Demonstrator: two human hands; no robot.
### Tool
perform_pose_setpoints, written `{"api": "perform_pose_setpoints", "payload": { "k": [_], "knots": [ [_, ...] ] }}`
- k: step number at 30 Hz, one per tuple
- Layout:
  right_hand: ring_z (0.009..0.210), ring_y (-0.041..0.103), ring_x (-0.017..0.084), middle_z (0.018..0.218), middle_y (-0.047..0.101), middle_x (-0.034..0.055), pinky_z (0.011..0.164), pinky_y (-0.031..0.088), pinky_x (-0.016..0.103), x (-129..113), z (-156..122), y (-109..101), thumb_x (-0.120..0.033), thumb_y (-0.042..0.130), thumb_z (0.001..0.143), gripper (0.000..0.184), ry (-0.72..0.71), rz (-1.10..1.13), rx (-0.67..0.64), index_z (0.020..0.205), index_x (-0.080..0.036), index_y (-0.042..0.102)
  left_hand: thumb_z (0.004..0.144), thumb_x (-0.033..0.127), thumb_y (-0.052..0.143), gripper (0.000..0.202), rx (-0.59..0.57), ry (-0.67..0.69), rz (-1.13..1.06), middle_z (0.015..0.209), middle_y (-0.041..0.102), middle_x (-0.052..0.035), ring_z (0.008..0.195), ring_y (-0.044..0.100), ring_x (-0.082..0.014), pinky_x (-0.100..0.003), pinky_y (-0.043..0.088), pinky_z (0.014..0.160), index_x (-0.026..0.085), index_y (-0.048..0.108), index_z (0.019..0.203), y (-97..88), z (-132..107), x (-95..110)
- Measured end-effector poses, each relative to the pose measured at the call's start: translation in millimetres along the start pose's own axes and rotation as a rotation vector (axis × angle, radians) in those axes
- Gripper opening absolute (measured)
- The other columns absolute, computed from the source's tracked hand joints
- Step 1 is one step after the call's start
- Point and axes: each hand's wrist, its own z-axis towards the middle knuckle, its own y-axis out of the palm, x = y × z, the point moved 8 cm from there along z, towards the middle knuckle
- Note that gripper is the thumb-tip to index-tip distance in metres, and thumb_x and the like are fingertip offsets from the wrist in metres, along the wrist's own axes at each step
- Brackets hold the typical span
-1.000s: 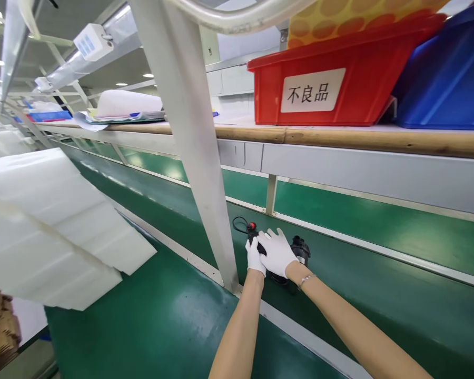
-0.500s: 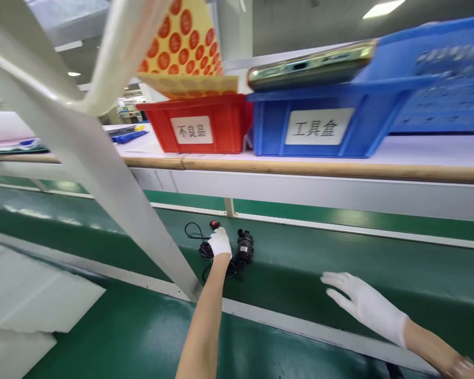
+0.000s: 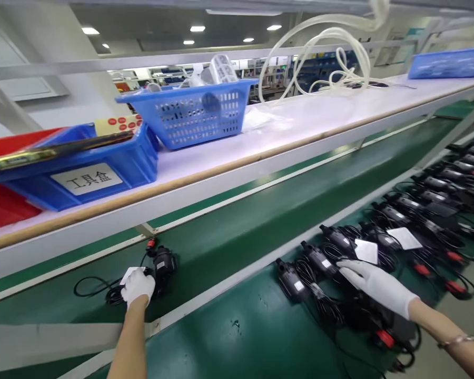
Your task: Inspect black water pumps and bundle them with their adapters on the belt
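A person's two white-gloved hands work at a green assembly line seen from above. The green strip (image 3: 237, 242) runs diagonally from lower left to upper right, bounded on its near side by a pale rail (image 3: 209, 291) and overhung on its far side by a white shelf (image 3: 300, 113) with a wooden edge (image 3: 237, 166). Right of the left hand (image 3: 138, 286), the strip lies bare for a long stretch; at lower left, a pale post (image 3: 51, 342) crosses close to that forearm. Nearer the viewer, the green worktop (image 3: 221, 337) has a broad clear patch, ending at crowded rows of black pumps (image 3: 395, 213) on the right. A single black pump (image 3: 165, 263) sits on the strip, just beside the left hand: stubby, rounded, with a small pale label, a red-tipped connector (image 3: 151, 243) beside its top and a loop of black cable (image 3: 97, 287) spreading leftward. A white card (image 3: 131, 275) shows just beyond the left hand, whose fingers are hidden, so its grip cannot be told. The right hand (image 3: 373, 284) reaches over the pump rows, fingers stretched out together; whether it grasps anything is unclear.
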Motion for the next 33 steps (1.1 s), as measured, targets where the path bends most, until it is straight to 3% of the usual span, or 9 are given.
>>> {"api": "perform_pose_setpoints", "payload": {
  "k": [4, 6, 9, 13, 18, 20, 22, 27, 33],
  "knots": [
    [0.122, 0.067, 0.036, 0.127, 0.074, 0.0138, 0.113, 0.048, 0.054, 10, -36, 32, -0.055, 0.043, 0.088, 0.057, 0.167, -0.01, -0.059, 0.12, -0.02, 0.074, 0.096, 0.025, 0.034, 0.048, 0.02, -0.015, -0.213, 0.131, 0.065, -0.0236, 0.119, 0.065, -0.035, -0.045, 0.053, 0.093, 0.009, 0.05, 0.139, 22.1, -81, 31],
    [0.121, 0.069, 0.034, 0.127, 0.074, 0.0123, 0.112, 0.049, 0.051, 9, -46, 51, -0.052, 0.043, 0.089, 0.055, 0.177, 0.0, -0.113, 0.12, -0.019, 0.074, 0.097, 0.024, 0.033, 0.052, -0.003, 0.043, -0.328, 0.147, 0.056, -0.0238, 0.136, 0.055, -0.0316, -0.042, 0.048, 0.109, 0.006, 0.047, 0.144, 42.2, -141, 56],
    [0.124, 0.067, 0.032, 0.124, 0.076, 0.0088, 0.113, 0.049, 0.042, 1, -51, 81, -0.045, 0.053, 0.084, 0.042, 0.09, -0.01, -0.184, 0.11, -0.023, 0.077, 0.093, 0.023, 0.039, 0.051, -0.082, 0.078, -0.47, 0.142, 0.062, -0.0196, 0.135, 0.058, -0.0269, -0.035, 0.043, 0.116, 0.005, 0.058, 0.137, 73.9, -242, 81],
    [0.124, 0.067, 0.031, 0.117, 0.079, 0.0078, 0.112, 0.05, 0.038, -13, -41, 123, -0.04, 0.061, 0.078, 0.034, -0.062, -0.062, -0.279, 0.105, -0.027, 0.076, 0.088, 0.023, 0.043, 0.051, -0.129, -0.025, -0.582, 0.136, 0.068, -0.0142, 0.129, 0.063, -0.0264, -0.037, 0.048, 0.114, 0.012, 0.068, 0.131, 110.4, -363, 78],
    [0.121, 0.068, 0.035, 0.14, 0.064, 0.0208, 0.1, 0.055, 0.045, -35, -14, 155, -0.041, 0.046, 0.089, 0.059, 0.0, -0.228, -0.321, 0.139, -0.01, 0.057, 0.085, 0.028, 0.042, 0.061, -0.332, -0.07, -0.601, 0.148, 0.058, -0.0129, 0.142, 0.051, -0.034, -0.048, 0.04, 0.122, 0.014, 0.064, 0.14, 167.8, -473, 63],
    [0.122, 0.067, 0.036, 0.141, 0.061, 0.026, 0.1, 0.054, 0.044, -45, -3, 161, -0.039, 0.044, 0.093, 0.062, 0.037, -0.274, -0.332, 0.142, -0.002, 0.05, 0.082, 0.029, 0.045, 0.063, -0.378, -0.075, -0.607, 0.149, 0.058, -0.013, 0.142, 0.049, -0.0358, -0.049, 0.04, 0.122, 0.014, 0.064, 0.14, 178.3, -495, 61],
    [0.116, 0.069, 0.036, 0.131, 0.065, 0.0292, 0.098, 0.053, 0.044, -53, 6, 164, -0.038, 0.047, 0.093, 0.062, 0.059, -0.287, -0.341, 0.141, 0.002, 0.046, 0.082, 0.031, 0.046, 0.063, -0.381, -0.116, -0.625, 0.149, 0.058, -0.0139, 0.142, 0.05, -0.0366, -0.05, 0.04, 0.122, 0.014, 0.064, 0.139, 175.3, -500, 61],
    [0.112, 0.071, 0.037, 0.124, 0.065, 0.0293, 0.094, 0.053, 0.044, -53, 20, 169, -0.044, 0.056, 0.092, 0.066, 0.123, -0.277, -0.333, 0.138, 0.001, 0.043, 0.088, 0.036, 0.04, 0.064, -0.379, -0.301, -0.692, 0.149, 0.057, -0.0179, 0.141, 0.05, -0.0339, -0.046, 0.036, 0.123, 0.007, 0.059, 0.142, 141.1, -472, 72],
    [0.114, 0.069, 0.039, 0.128, 0.062, 0.0266, 0.098, 0.051, 0.046, -51, 14, 170, -0.045, 0.055, 0.094, 0.071, 0.155, -0.249, -0.321, 0.145, -0.001, 0.033, 0.093, 0.033, 0.04, 0.059, -0.385, -0.281, -0.729, 0.153, 0.053, -0.0153, 0.144, 0.047, -0.0287, -0.04, 0.031, 0.125, 0.01, 0.056, 0.145, 121.4, -444, 93]
  ]
}}
